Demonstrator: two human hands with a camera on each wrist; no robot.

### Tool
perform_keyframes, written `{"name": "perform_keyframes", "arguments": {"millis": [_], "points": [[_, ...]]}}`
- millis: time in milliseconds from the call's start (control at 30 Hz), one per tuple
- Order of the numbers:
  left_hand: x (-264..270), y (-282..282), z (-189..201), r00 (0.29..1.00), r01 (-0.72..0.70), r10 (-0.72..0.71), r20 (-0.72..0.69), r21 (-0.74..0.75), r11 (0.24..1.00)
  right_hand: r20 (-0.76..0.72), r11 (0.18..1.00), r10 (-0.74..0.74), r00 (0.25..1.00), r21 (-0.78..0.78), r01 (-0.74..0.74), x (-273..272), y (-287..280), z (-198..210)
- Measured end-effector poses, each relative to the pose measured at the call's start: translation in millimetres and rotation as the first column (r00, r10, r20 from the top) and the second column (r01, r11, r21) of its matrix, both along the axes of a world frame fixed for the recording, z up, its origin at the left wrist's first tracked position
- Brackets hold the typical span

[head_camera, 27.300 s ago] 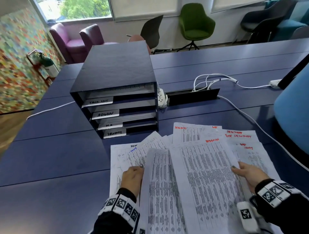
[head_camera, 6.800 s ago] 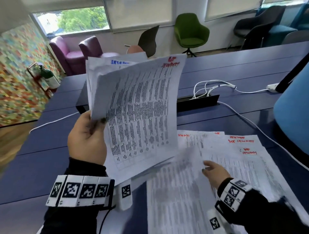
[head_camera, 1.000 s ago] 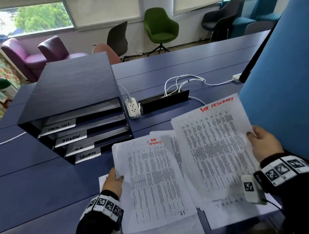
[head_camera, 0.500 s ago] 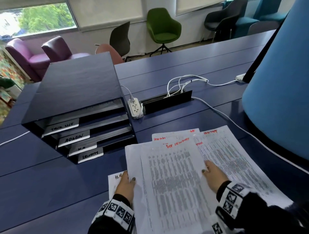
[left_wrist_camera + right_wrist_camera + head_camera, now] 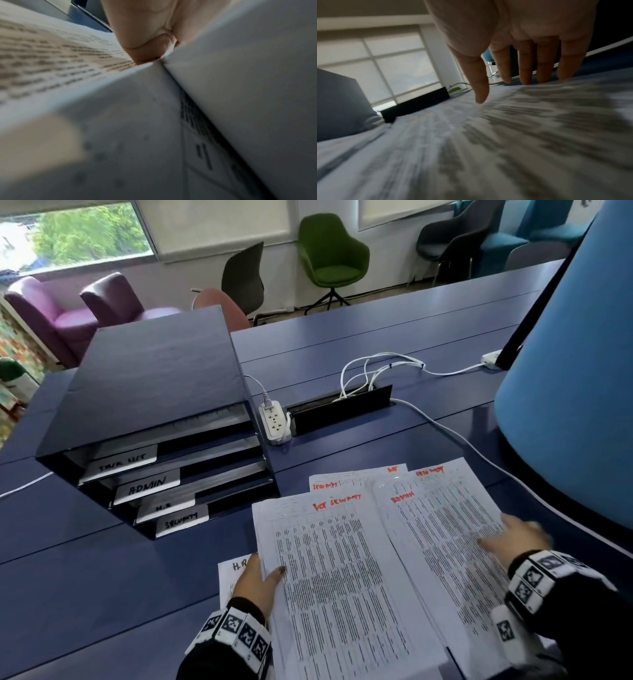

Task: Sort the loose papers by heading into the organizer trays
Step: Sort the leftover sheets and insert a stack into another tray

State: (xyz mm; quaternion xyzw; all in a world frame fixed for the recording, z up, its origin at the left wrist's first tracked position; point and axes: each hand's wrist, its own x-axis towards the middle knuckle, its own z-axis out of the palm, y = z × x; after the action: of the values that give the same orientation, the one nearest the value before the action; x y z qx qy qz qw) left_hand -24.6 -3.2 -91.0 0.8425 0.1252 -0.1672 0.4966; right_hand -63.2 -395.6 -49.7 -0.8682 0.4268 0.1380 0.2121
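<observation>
The loose papers [image 5: 359,570] lie fanned in the lower middle and lower right of the head view, on the blue table [image 5: 85,594], just in front of the organizer [image 5: 150,392]. The top sheet on the left carries a red heading that seems to end in "security"; the sheet beside it on the right [image 5: 442,529] reads "ADMIN" in red, and a sheet marked "H.R" [image 5: 236,568] peeks out at the lower left.

The left hand [image 5: 258,580] grasps the left edge of the upper stack, thumb on top. The right hand [image 5: 513,537] lies released, fingers straight and flat on the ADMIN sheet.

To my eye she is at the reading-and-grouping step: nothing is on its way to a tray. The next move calls for lifting one heading's sheets clear of the rest and sliding them flat into the slot with the matching label; SECURITY is the lowest, ADMIN the second from the top.

Only the head view shows headings and tray labels [image 5: 147,486]. The left wrist view shows what it cannot: the thumb [image 5: 147,54] pressed at the lifted paper edge, with another printed sheet underneath. The right wrist view shows the fingers [image 5: 481,88] spread, tips at the paper, gripping nothing.
</observation>
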Motion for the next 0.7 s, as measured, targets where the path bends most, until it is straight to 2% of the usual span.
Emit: {"name": "perform_keyframes", "arguments": {"millis": [133,467,600,700], "points": [[2.2,-1.4,-0.9,1.0,0.007,-0.007,0.015,0.032,0.999,-0.048,0.999,-0.036,0.998,-0.03,0.034,-10.7,-16.6,-9.5],[0.6,-2.2,1.6,1.0,-0.025,0.025,-0.002,-0.017,1.0,-0.024,0.998,-0.047,0.999,-0.041,0.046,-13.2,-20.3,-15.1],[-4.5,-3.7,10.6,0.995,-0.088,0.097,0.031,-0.214,0.973,-0.017,0.998,-0.05,0.999,-0.039,0.049,-15.5,-22.2,-17.4],[-7.7,-6.5,20.2,0.987,-0.13,0.151,0.052,-0.287,0.949,-0.019,0.997,-0.072,0.997,-0.023,0.071,-16.9,-21.2,-17.2]]}}
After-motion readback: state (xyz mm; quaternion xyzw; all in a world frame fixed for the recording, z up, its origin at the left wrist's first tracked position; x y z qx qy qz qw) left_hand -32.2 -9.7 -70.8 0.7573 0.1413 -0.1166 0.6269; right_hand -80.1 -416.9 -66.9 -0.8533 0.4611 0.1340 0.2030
